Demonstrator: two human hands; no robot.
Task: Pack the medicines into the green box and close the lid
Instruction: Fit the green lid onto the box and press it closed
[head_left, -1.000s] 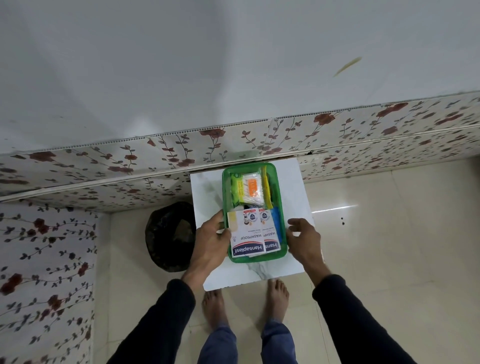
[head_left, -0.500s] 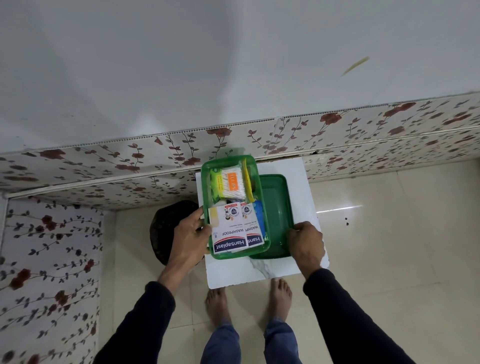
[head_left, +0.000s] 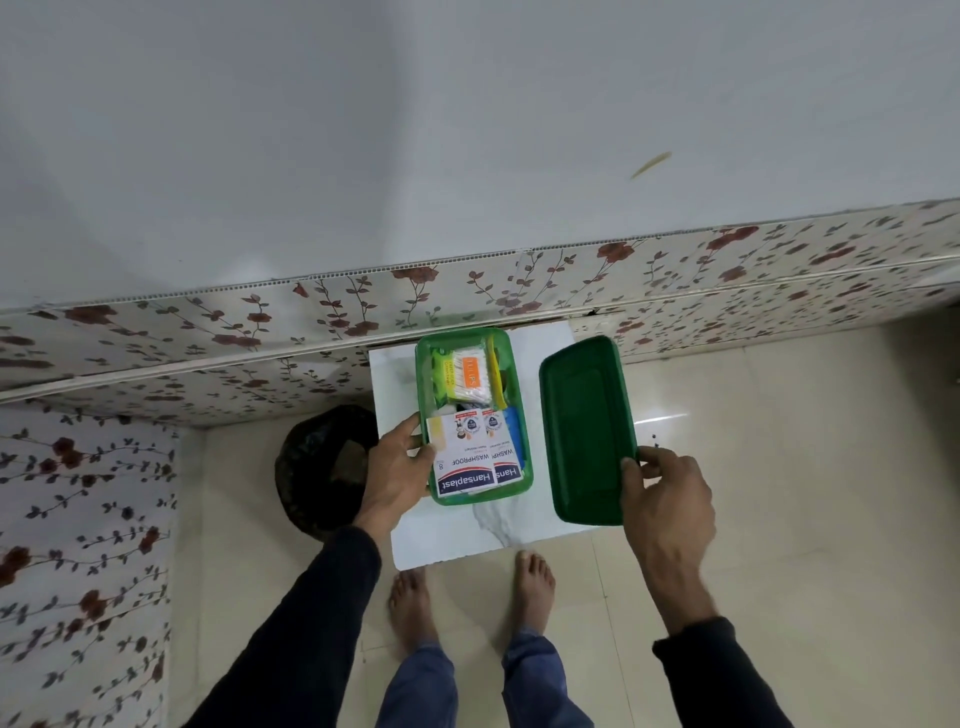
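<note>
From my head view, my left hand (head_left: 397, 470) grips the near left edge of the green box (head_left: 470, 415), thumb on the rim, fingers (head_left: 415, 457) closed against its outer wall. The box sits on the white tabletop (head_left: 457, 535), open, just right of those fingers. Inside it, two plaster packs (head_left: 475, 457) lie nearest my thumb, and a cotton bud pack (head_left: 467, 376) lies beyond them at the far end. My right hand (head_left: 667, 499) pinches the near right corner of the lid (head_left: 584, 431), fingers clamped on its edge. The lid is off the box, beside it, reaching past the tabletop's right edge. My bare feet (head_left: 532, 587) stand on the floor.
</note>
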